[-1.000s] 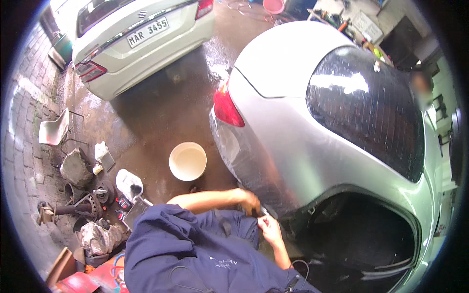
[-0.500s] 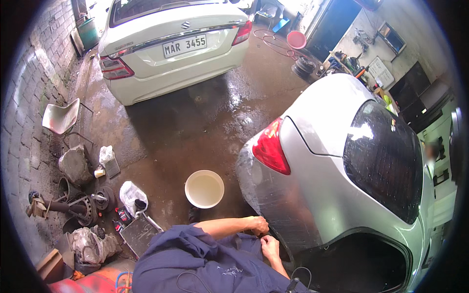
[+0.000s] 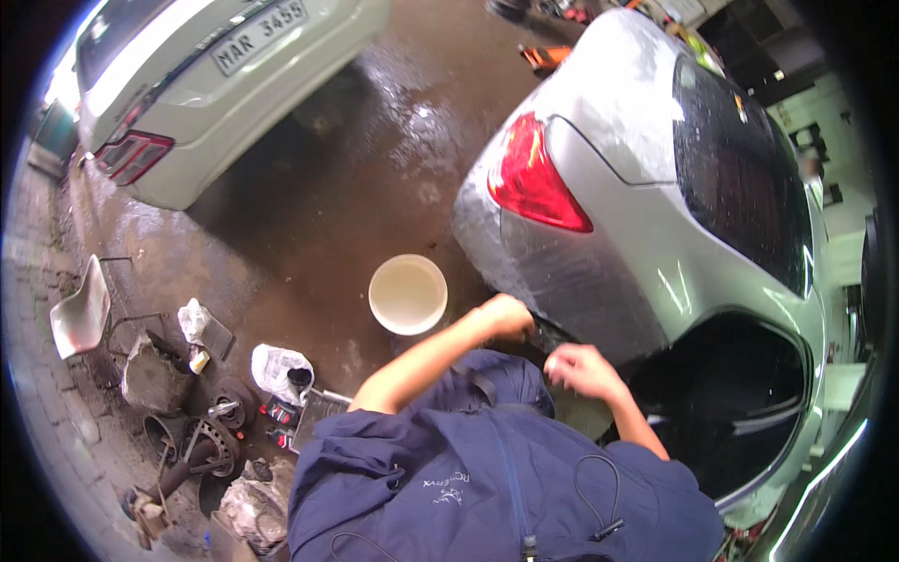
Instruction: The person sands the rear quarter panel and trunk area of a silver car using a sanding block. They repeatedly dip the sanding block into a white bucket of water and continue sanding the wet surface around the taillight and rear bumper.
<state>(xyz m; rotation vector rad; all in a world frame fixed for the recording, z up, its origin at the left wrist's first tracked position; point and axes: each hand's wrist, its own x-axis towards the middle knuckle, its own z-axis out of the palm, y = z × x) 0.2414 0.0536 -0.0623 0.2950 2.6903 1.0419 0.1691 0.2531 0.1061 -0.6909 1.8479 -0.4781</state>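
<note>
A silver car with a red tail light stands in front of me to the right, its lower rear panel dull and scuffed. My left hand is closed beside the dark lower edge of this panel. Whatever its fingers hold, if anything, is hidden. Close by on the right, my right hand has its fingers loosely bent and apart, with nothing visible in them. A round pale bucket of cloudy liquid sits on the floor just beyond my left forearm.
A white car is parked at the far left. Along the left wall are a worn chair, a stone block, metal car parts and a white plastic bag. The brown floor looks wet.
My hands have come apart; the right one has opened and drawn away from the left. The view has turned and tilted down, shifting the cars and bucket in the picture.
</note>
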